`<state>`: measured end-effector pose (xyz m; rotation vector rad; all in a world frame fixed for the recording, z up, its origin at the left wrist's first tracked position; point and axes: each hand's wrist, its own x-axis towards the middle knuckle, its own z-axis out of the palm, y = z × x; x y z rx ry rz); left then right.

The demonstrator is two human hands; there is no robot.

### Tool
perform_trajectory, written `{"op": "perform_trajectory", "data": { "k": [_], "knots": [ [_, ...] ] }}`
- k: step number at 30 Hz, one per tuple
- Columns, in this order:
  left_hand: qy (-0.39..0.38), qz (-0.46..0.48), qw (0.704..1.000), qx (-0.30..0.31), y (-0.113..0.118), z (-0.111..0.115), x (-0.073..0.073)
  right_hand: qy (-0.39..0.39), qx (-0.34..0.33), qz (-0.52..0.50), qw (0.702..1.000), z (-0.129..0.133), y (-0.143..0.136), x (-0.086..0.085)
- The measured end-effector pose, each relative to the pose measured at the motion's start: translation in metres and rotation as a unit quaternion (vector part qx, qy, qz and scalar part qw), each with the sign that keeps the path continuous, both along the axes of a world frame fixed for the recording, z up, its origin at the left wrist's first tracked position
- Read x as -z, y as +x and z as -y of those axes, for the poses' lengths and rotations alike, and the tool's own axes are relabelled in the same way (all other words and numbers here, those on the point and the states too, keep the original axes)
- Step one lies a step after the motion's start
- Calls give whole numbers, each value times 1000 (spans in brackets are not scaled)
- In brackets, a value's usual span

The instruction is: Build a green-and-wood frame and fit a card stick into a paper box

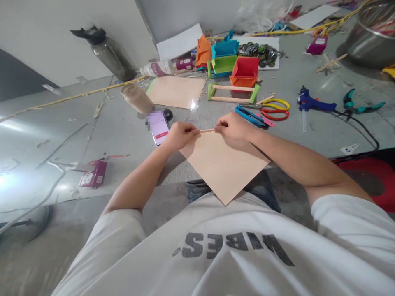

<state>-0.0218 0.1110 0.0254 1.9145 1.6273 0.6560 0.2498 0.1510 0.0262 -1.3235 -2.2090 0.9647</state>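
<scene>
A tan sheet of paper (226, 168) lies at the table's front edge, one corner hanging toward my lap. Its far edge is turned over into a narrow roll or fold (207, 130). My left hand (182, 135) pinches the left end of that strip between thumb and fingers. At the right end, my right hand (233, 126) is closed on it in the same way. Whether a stick lies inside the strip cannot be seen. Just left of my left hand is a phone (159, 128); a blue utility knife (250, 116) lies beyond my right hand.
Scissors (274, 109), a blue glue gun (316, 100) and teal pliers (361, 103) lie to the right. Behind are folded paper boxes (245, 70), a green-ended stick frame (233, 93) and another tan sheet (177, 91). A brown bottle (136, 98) stands left.
</scene>
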Motion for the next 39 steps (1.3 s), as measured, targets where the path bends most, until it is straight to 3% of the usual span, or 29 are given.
{"op": "perform_trajectory", "data": {
  "k": [5,13,22,30,36,39],
  "knots": [
    [4,-22,999,29,-3,-1,1,15,-8,-13,1000,1,0,3],
    [26,-5,1000,-2,-3,0,2,23,-37,-19,999,-5,4,6],
    [16,-47,998,46,-3,0,0,9,-1,-30,1000,4,0,2],
    [35,-63,996,46,-5,2,4,47,-53,17,997,5,-2,-1],
    [72,-143,984,84,8,8,6,24,-85,23,996,4,-5,1],
    [61,-134,985,90,18,13,6,52,-70,31,996,10,-10,1]
  ]
}}
